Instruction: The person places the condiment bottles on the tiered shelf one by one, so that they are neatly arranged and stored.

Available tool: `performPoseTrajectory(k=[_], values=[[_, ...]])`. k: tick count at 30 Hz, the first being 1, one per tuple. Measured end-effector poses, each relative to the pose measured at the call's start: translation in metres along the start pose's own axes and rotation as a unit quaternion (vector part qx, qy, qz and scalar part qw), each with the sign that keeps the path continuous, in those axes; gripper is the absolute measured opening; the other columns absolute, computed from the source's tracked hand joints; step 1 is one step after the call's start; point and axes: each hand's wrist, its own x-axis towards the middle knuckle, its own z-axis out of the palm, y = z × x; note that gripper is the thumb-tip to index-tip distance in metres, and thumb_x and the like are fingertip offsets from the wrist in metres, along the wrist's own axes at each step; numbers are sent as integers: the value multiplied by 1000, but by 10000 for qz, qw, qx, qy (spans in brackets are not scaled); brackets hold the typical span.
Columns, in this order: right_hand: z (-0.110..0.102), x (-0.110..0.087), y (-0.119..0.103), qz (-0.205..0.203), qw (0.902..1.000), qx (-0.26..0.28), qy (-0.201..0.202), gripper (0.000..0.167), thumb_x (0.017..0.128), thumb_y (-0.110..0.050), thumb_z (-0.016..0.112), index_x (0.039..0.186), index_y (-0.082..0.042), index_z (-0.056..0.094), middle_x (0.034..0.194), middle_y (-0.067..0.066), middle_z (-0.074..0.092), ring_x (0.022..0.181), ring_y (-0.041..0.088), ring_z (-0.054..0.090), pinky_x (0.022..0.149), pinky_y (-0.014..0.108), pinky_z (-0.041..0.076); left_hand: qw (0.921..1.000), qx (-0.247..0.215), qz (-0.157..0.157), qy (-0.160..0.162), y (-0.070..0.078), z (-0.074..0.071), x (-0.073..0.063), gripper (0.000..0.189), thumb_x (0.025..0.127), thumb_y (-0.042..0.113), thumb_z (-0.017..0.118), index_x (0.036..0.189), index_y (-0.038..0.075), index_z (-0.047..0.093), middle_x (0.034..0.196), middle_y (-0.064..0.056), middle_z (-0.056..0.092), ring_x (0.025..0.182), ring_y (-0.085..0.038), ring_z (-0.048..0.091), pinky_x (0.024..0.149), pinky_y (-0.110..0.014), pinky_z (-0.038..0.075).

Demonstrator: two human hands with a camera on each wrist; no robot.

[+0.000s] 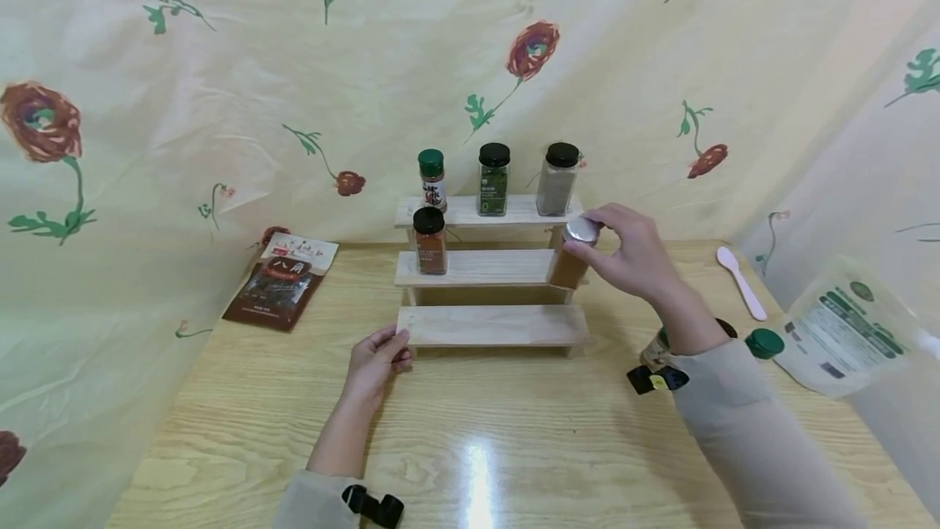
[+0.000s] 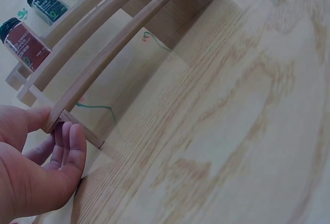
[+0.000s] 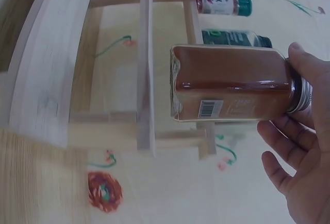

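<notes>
A three-step wooden rack [image 1: 492, 325] stands on the table against the patterned cloth. My left hand [image 1: 378, 362] pinches the left end of its lowest step, thumb above and fingers beneath, as the left wrist view shows. With my right hand [image 1: 627, 251] I hold a glass spice jar [image 3: 232, 82] of brown powder by its silver lid, at the right end of the middle step. A black-lidded jar of reddish spice [image 1: 430, 243] sits at that step's left end. On the top step stand a green-capped bottle [image 1: 433, 182], a green-labelled jar [image 1: 494, 182] and a jar of greyish powder [image 1: 557, 182].
A brown spice packet [image 1: 282, 280] lies at the left. Over on the right are a pale spoon [image 1: 742, 284], a clear pouch with green print [image 1: 844, 329] and a green-capped container [image 1: 765, 344]. My right forearm partly hides more containers there.
</notes>
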Motion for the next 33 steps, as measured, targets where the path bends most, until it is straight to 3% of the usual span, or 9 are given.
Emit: performPoseTrajectory(k=[7,11,22,29,33], values=[[23,18,-8,357,9987,161,-316,34,87,-18,83,111,2,68,99,11,67,85,26,58,70,37,50,10000,-8,16,-16,0,0,-1,49,99,8,66,139,-14,48,86,-4,65,72,-10,63,66,-17,58],[32,28,-17,583,9963,102,-628,43,90,-26,80,118,3,66,106,14,67,92,29,60,75,47,52,10000,-18,8,-25,1,0,-1,50,99,8,66,140,-14,47,86,-4,65,73,-10,64,67,-17,58],[57,50,-27,534,9939,115,-956,45,90,-29,80,122,2,67,110,13,68,98,27,61,83,42,53,10000,-57,45,-18,-1,-1,3,47,99,5,66,138,-15,48,88,-5,64,73,-11,64,68,-18,59],[70,60,-33,324,9954,139,-892,45,89,-27,81,119,4,68,113,17,69,95,27,63,80,41,54,10000,-60,50,39,-1,0,3,44,99,5,66,135,-15,51,84,-4,65,70,-11,64,65,-18,59],[76,66,-36,285,9937,119,-1074,46,90,-28,80,120,4,68,110,15,68,94,27,62,80,40,54,10000,-57,44,34,0,1,2,45,99,6,66,135,-15,50,86,-5,65,72,-11,64,66,-18,59]])
